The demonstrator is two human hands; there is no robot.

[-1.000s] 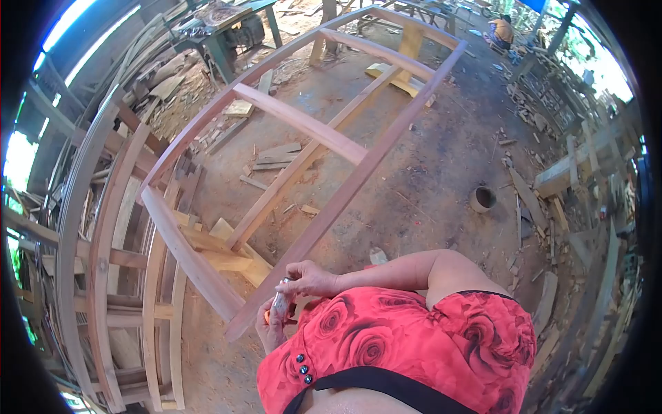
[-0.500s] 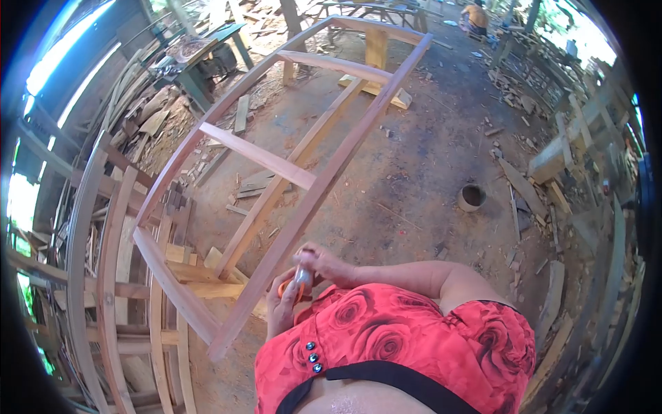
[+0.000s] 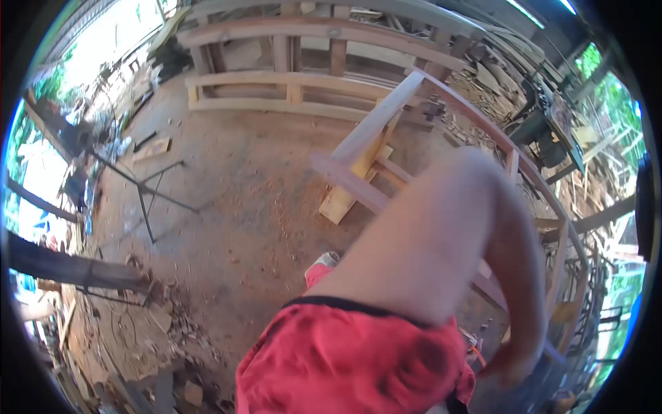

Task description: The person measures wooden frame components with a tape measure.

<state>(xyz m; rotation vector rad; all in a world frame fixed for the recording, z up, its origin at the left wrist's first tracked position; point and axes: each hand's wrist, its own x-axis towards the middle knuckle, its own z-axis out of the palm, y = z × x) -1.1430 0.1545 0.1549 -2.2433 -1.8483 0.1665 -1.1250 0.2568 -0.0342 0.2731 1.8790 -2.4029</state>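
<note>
My left arm reaches across the view with its elbow raised. The left hand (image 3: 512, 369) hangs at the lower right, smeared by motion, so its fingers cannot be read. Close by it, against my shirt, shows a small orange item (image 3: 476, 354), too blurred to name. Beyond and partly behind the arm stands a long reddish wooden frame (image 3: 383, 114), its near corner left of my elbow. A yellowish wooden support (image 3: 341, 201) is under that end. I do not see my right hand.
Stacked wooden frames (image 3: 296, 90) line the back. On the left, a thin metal stand (image 3: 141, 186) rests on the dirt floor near a dark post (image 3: 76, 265). Scrap wood (image 3: 165, 345) litters the lower left. A cluttered workbench (image 3: 558, 124) is at the upper right.
My view has swung left, so the wooden frame now lies to the right. Both hands were together on a clear item with an orange part; now only the blurred left hand shows.
</note>
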